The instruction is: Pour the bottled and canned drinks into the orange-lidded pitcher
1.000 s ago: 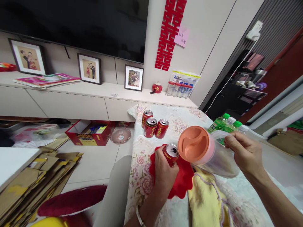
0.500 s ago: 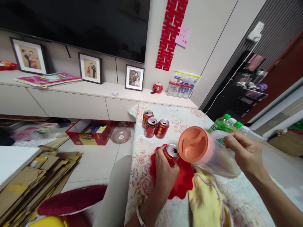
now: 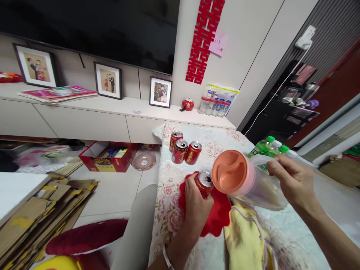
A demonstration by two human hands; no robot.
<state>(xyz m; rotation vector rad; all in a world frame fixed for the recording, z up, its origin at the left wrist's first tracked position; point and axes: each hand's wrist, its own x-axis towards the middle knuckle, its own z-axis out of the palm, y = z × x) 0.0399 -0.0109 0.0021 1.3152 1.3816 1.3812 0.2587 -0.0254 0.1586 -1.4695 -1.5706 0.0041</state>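
My left hand (image 3: 197, 204) is wrapped round a red drink can (image 3: 204, 181) with an opened top, over a red scalloped mat (image 3: 216, 219). In my right hand (image 3: 292, 182) is the handle of a clear plastic pitcher (image 3: 263, 191) with an orange lid (image 3: 230, 171). The pitcher is tilted left, its lid side close beside the can's rim; whether they touch I cannot tell. Some liquid shows inside the pitcher, but no stream is visible. Behind the mat stand three more red cans (image 3: 180, 152), upright, their tops opened.
A yellow cloth (image 3: 242, 236) lies on the floral tablecloth (image 3: 168, 202) at the front. Green-capped bottles (image 3: 266, 146) stand at the right. On the floor are a red box (image 3: 105, 157), a clear plate (image 3: 143, 160) and flattened cardboard (image 3: 56, 210) to the left.
Both hands, the can and the pitcher keep nearly the same places. The whole view has shifted very slightly.
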